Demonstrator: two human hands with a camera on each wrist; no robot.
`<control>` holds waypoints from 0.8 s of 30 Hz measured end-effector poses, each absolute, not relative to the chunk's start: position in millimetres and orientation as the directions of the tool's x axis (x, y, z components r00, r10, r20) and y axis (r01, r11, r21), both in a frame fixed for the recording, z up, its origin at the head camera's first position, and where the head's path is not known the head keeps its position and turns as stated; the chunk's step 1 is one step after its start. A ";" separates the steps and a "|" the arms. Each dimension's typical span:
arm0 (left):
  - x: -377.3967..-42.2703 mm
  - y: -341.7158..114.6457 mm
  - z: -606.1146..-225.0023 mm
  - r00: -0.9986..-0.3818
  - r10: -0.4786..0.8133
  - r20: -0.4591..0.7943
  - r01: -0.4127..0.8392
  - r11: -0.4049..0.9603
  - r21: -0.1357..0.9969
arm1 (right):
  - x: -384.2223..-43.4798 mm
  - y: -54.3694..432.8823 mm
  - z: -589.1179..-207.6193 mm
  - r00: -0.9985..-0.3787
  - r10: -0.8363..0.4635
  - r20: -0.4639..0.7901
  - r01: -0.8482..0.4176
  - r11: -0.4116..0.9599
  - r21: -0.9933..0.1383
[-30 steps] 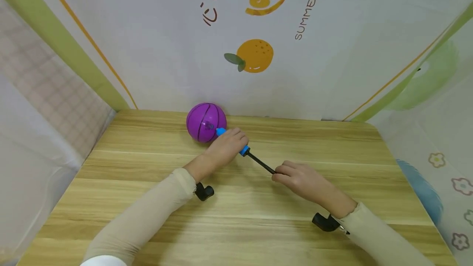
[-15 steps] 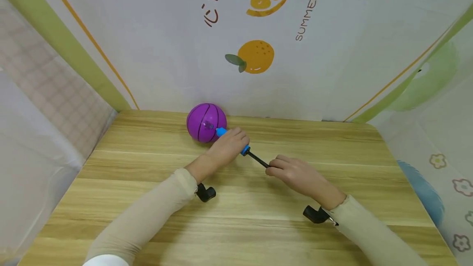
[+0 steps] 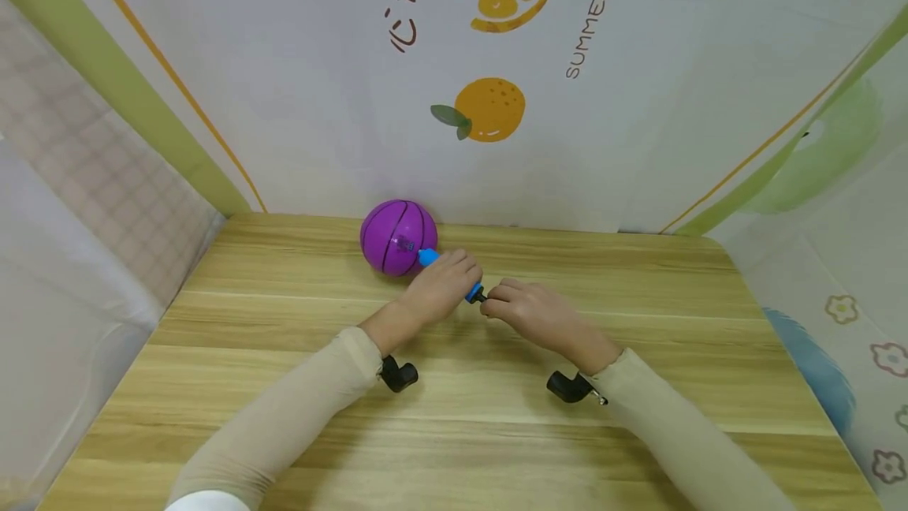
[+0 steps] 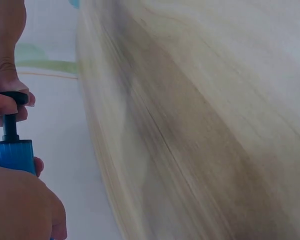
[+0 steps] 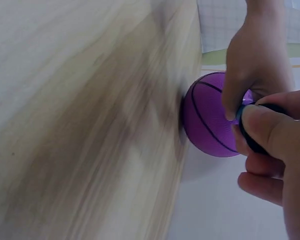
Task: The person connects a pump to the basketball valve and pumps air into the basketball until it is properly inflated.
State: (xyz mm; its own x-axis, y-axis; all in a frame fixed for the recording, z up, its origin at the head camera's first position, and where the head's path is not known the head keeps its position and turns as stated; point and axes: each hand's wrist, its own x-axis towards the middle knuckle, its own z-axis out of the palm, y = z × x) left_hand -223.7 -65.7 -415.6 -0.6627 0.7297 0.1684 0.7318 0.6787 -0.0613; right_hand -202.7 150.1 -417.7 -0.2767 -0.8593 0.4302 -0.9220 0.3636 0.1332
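A purple ball with black seams sits at the back of the table. My left hand grips the blue barrel of a small hand pump, whose blue front end meets the ball's right side; whether a needle goes in is hidden. The pump slants down to the right. With thumb and fingers, my right hand holds the black handle at its other end, close to the barrel. Just a short bit of the black rod shows between the hands. In the right wrist view the ball appears beyond both hands.
The wood-grain table reaches back to a white curtain printed with fruit, and the ball is close to it. Cloth also hangs at both sides. A black camera mount juts from the right wrist, another from the left.
My right hand has moved up and left toward the left hand, pushing the black rod into the blue barrel. The left hand and the ball have stayed nearly in place.
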 end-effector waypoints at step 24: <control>-229.3 -76.8 -412.7 -0.678 0.719 0.154 0.726 0.688 -0.013 | -162.4 205.3 -410.3 -0.225 -0.869 0.440 -0.946 0.303 0.116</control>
